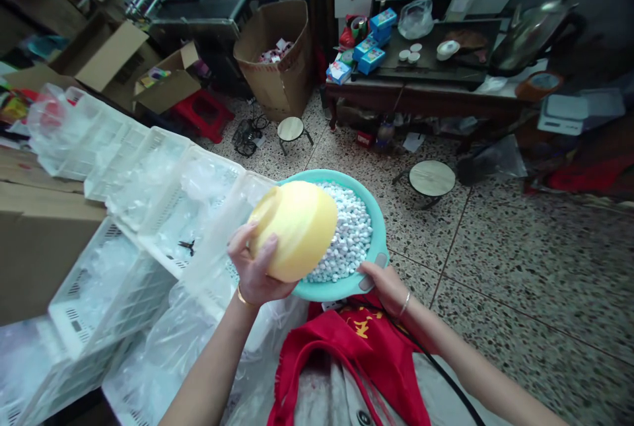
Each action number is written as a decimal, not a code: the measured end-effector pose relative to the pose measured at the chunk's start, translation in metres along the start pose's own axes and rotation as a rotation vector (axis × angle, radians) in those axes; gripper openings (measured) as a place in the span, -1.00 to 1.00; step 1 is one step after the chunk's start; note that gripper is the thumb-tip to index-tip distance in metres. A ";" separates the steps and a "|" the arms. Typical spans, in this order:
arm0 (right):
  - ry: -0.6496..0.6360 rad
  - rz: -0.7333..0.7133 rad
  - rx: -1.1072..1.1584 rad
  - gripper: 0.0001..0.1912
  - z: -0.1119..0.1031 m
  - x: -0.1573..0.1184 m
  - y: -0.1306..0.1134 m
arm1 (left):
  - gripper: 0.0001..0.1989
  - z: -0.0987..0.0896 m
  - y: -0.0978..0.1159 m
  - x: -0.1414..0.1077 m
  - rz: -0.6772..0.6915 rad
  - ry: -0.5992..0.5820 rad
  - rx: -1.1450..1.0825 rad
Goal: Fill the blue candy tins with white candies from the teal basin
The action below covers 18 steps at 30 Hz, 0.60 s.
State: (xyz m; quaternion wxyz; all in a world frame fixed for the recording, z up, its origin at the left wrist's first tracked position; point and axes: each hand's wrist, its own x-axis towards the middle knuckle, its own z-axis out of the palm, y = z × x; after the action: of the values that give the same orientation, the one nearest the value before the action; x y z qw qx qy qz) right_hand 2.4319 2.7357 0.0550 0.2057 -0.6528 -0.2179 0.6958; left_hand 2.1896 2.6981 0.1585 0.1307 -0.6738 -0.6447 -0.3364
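Note:
My left hand grips a yellow bowl, which is tilted with its rounded underside facing up and rests against the inside of a teal plastic basin. My right hand holds the basin at its near rim, beside a small grey handle patch. Small white pellets fill the basin. The bowl hides part of them, and its inside is out of sight. A red cloth with a yellow emblem lies across my lap below my hands.
White slatted plastic crates lined with clear bags stand in a row at left, against cardboard boxes. Speckled terrazzo floor spreads right, with round stools. A low table holds blue boxes at the back.

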 end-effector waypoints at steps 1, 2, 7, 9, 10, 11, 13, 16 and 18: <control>-0.003 0.024 0.006 -0.77 -0.001 0.000 0.000 | -0.10 -0.008 -0.004 -0.003 -0.077 0.057 0.014; -0.005 0.043 0.011 -0.76 -0.002 0.000 0.000 | -0.11 -0.017 -0.009 -0.008 -0.174 0.126 0.024; 0.007 0.110 0.005 -0.71 -0.007 -0.005 0.002 | -0.21 -0.047 -0.058 -0.079 -0.795 0.375 0.053; 0.018 0.121 0.002 -0.68 -0.009 -0.007 0.004 | -0.29 -0.043 -0.082 -0.124 -1.200 0.289 0.165; 0.020 0.116 0.001 -0.67 -0.010 -0.008 0.005 | -0.34 -0.038 -0.094 -0.146 -1.439 0.197 0.221; 0.020 0.108 -0.005 -0.67 -0.011 -0.008 0.006 | -0.38 -0.029 -0.105 -0.164 -1.635 0.120 0.252; 0.021 0.095 -0.035 -0.67 -0.014 -0.007 0.008 | -0.42 -0.006 -0.125 -0.189 -1.858 0.032 0.276; 0.028 0.081 -0.105 -0.68 -0.019 -0.006 0.010 | -0.36 0.045 -0.147 -0.192 -1.934 0.009 0.280; 0.036 0.042 -0.138 -0.70 -0.023 -0.005 0.011 | -0.32 0.086 -0.157 -0.179 -1.938 -0.024 0.241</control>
State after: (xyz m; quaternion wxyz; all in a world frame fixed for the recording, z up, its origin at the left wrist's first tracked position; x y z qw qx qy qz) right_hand 2.4547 2.7252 0.0516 0.1495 -0.6823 -0.2477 0.6714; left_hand 2.0743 2.6317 -0.0568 -0.1410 0.1627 -0.9507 -0.2232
